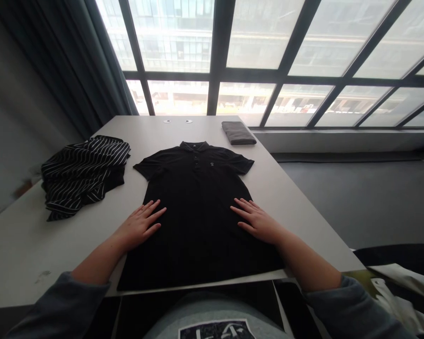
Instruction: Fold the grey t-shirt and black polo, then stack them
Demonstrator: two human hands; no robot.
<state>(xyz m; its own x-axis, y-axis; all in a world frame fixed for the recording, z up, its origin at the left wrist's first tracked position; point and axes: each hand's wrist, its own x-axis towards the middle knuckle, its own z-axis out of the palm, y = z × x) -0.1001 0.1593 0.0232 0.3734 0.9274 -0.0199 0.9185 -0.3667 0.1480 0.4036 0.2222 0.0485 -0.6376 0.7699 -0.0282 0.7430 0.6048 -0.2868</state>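
Note:
A black short-sleeved polo shirt lies spread front side up on the white table. Its collar points away from me, and its hem lies along the near table edge. My left hand rests on the shirt's left side edge, fingers spread. On the opposite side edge my right hand lies flat with its fingers apart. Neither hand grips the cloth. A small light logo shows on the shirt's chest.
A crumpled black-and-white striped garment lies at the table's left. Near the far right corner sits a folded grey cloth. Two round white fittings are set in the far tabletop. Clothes are heaped at the lower right, beside the table.

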